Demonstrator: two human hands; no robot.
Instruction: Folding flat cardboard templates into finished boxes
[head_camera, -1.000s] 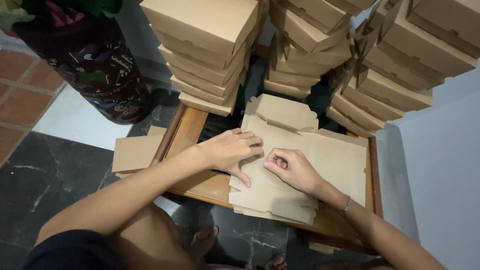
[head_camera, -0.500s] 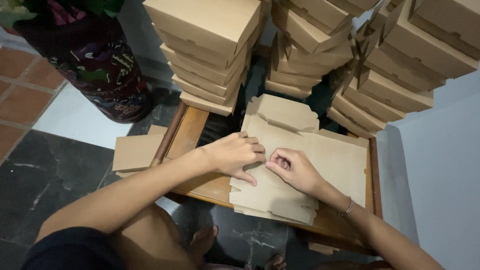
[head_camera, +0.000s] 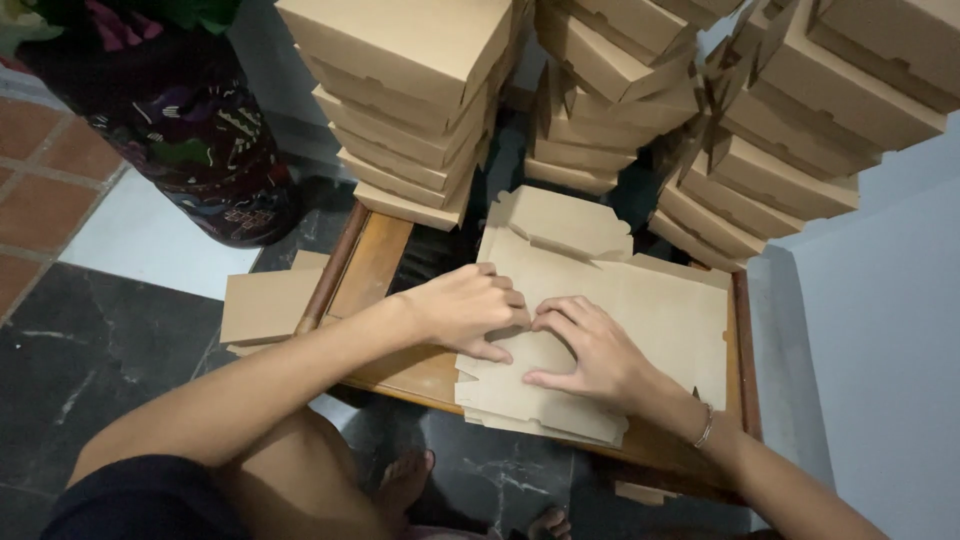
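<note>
Our left hand (head_camera: 470, 308) and right hand (head_camera: 590, 355) meet fingertip to fingertip on the top sheet of a stack of flat cardboard blanks (head_camera: 600, 300). Both grips press down on it; neither is clenched around anything, the fingers curled with the tips pinching at a crease between them. The blank lies directly under both grips and runs away from them up and to the right, its long axis slanting from the near table edge toward the far right corner. The left hand sits slightly farther along it. Both forearms reach in from below, wrists low, and a bracelet (head_camera: 705, 428) circles the right wrist. Outward, the wooden table (head_camera: 375, 265) carries the stack; beyond rise stacks of folded boxes (head_camera: 420, 110). More flat cardboard (head_camera: 265, 305) lies to the left, off the table.
</note>
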